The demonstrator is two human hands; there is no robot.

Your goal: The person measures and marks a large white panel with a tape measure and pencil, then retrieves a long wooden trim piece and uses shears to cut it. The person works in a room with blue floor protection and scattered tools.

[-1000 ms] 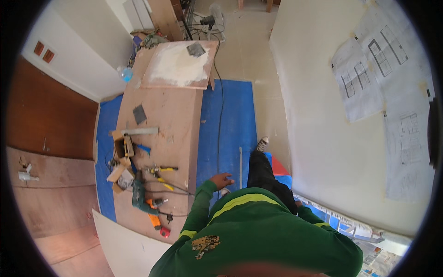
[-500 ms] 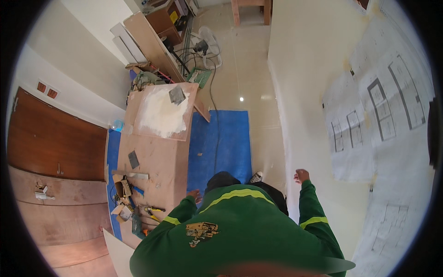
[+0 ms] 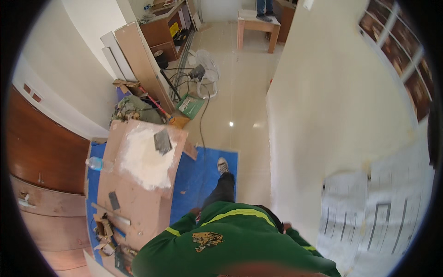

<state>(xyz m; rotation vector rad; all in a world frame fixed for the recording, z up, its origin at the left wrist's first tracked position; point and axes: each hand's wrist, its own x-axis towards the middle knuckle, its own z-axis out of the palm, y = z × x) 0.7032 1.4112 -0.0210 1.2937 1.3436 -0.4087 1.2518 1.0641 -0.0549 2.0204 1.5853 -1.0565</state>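
Note:
Green sleeves with yellow bands cover my arms. My left hand [image 3: 194, 211] hangs beside the plywood worktable [image 3: 164, 207], mostly behind my body, so its fingers and any contents are hidden. My right hand [image 3: 287, 226], low on the right near the pale wall [image 3: 300, 138], is also largely hidden. On the table lie a white-smeared board [image 3: 145, 164] with a grey square plate [image 3: 162, 141], a clear bottle [image 3: 97, 163], a metal strip [image 3: 115, 214] and a cardboard box of tools [image 3: 104, 231]. My shoe [image 3: 223, 165] is on a blue sheet [image 3: 187, 184] beside the table.
A cable [image 3: 201, 129] runs along the tiled floor to a white fan [image 3: 206, 69]. Leaning boards [image 3: 143, 69], a green tray [image 3: 190, 106] and cabinets [image 3: 154, 34] line the left. A person [image 3: 264, 11] stands on a wooden bench [image 3: 258, 32]. Paper drawings [image 3: 383, 212] hang on the right wall.
The view has shifted forward and up along the passage, bringing the far bench and person into sight. My foot has stepped forward on the blue sheet, and my right hand has dropped back down.

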